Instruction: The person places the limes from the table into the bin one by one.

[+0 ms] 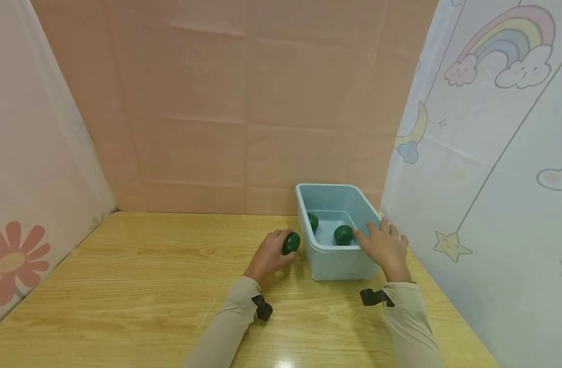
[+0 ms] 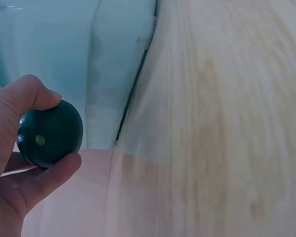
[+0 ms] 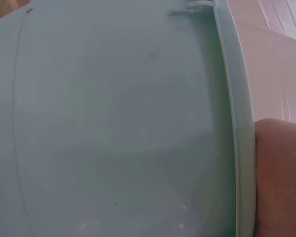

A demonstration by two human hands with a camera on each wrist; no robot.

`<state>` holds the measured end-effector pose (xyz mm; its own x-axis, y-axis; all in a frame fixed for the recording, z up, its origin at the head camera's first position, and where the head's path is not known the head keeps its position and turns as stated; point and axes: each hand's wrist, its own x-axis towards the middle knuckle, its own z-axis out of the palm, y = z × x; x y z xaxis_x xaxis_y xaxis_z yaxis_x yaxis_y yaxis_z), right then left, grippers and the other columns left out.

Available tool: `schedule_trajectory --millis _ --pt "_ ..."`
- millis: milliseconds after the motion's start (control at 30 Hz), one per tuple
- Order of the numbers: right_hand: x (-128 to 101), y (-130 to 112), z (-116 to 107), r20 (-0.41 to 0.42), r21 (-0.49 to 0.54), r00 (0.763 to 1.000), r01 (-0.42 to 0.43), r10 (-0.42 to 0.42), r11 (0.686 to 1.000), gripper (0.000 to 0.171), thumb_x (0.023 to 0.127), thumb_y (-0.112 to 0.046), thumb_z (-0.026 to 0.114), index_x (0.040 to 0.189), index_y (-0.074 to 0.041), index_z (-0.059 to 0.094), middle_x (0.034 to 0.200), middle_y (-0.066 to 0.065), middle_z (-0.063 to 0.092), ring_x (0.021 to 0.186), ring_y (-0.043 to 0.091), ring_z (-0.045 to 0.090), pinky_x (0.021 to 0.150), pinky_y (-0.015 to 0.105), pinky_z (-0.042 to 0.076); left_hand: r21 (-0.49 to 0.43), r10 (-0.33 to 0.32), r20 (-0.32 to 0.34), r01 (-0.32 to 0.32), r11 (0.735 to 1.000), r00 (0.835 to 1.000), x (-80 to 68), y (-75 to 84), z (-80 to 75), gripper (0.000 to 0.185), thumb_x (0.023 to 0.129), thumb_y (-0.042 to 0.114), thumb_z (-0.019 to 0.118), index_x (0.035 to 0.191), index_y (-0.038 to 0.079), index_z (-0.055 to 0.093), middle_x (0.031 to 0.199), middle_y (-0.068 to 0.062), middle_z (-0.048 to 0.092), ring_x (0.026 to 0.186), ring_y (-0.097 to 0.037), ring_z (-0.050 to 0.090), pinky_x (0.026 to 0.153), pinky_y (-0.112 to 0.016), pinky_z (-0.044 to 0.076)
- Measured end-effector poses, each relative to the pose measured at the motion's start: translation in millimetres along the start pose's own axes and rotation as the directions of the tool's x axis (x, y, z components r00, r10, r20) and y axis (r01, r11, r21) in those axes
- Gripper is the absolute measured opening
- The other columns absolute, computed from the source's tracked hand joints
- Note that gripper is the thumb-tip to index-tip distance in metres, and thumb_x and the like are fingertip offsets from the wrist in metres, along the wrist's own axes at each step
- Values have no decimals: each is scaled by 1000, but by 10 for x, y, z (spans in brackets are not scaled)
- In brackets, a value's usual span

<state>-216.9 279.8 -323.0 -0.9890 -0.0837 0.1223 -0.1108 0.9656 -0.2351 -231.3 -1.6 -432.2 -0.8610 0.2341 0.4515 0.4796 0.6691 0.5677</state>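
My left hand (image 1: pixel 274 254) holds a glossy dark green round fruit (image 1: pixel 290 243) just left of the light blue plastic bin (image 1: pixel 341 263). In the left wrist view, thumb and fingers pinch this fruit (image 2: pixel 52 133), its small pale stem scar showing. Over the bin's right front corner is my right hand (image 1: pixel 385 250), fingers spread, with its thumb near a second green fruit (image 1: pixel 343 235) on the bin floor. A third fruit (image 1: pixel 312 222) lies by the bin's left wall, partly hidden by the rim. The right wrist view shows the bin's outer wall (image 3: pixel 118 108) and part of the hand (image 3: pixel 281 177) beyond its rim.
The bin stands on a wood-grain table (image 1: pixel 147 276), toward its right side. A peach-coloured sheet (image 1: pixel 207 112) hangs behind the table. Patterned sheets close off the left (image 1: pixel 37 128) and right (image 1: pixel 506 204) sides, the right one near the bin.
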Motion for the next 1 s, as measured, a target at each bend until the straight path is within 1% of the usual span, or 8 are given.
schedule_trajectory --millis 133,233,600,700,1000 --pt "-2 5 7 5 -4 1000 -1 1 1000 75 103 -58 35 150 0 39 155 41 9 139 61 15 102 79 14 0 12 -11 -12 1000 1000 -2 -1 1 49 90 20 72 136 10 56 128 -15 59 109 -29 57 88 -45 53" --pt "-4 6 7 4 -1 1000 -1 1 1000 73 103 -56 36 150 0 39 155 41 10 139 61 15 102 79 14 5 27 -23 -27 1000 999 5 0 -1 50 90 19 73 136 9 57 129 -15 60 110 -29 58 89 -44 53" --pt "-13 7 0 3 2 1000 -4 4 1000 76 103 -58 35 150 1 39 155 41 9 138 61 15 102 79 14 12 114 -79 -114 993 990 19 17 -26 51 88 16 75 136 7 58 126 -15 63 107 -30 62 87 -43 55" --pt "-13 3 -1 1 0 1000 -3 3 1000 75 103 -57 35 150 1 39 155 41 10 138 61 15 101 79 14 16 120 -89 -119 993 989 15 26 -33 52 88 15 75 136 7 57 126 -15 63 107 -30 62 87 -44 55" --pt "-14 -10 -5 -5 2 1000 1 -1 1000 73 103 -55 37 149 1 40 155 41 10 138 61 16 101 79 15 25 107 -87 -105 994 991 23 29 -36 54 88 16 75 137 7 56 129 -15 62 108 -30 61 88 -44 55"
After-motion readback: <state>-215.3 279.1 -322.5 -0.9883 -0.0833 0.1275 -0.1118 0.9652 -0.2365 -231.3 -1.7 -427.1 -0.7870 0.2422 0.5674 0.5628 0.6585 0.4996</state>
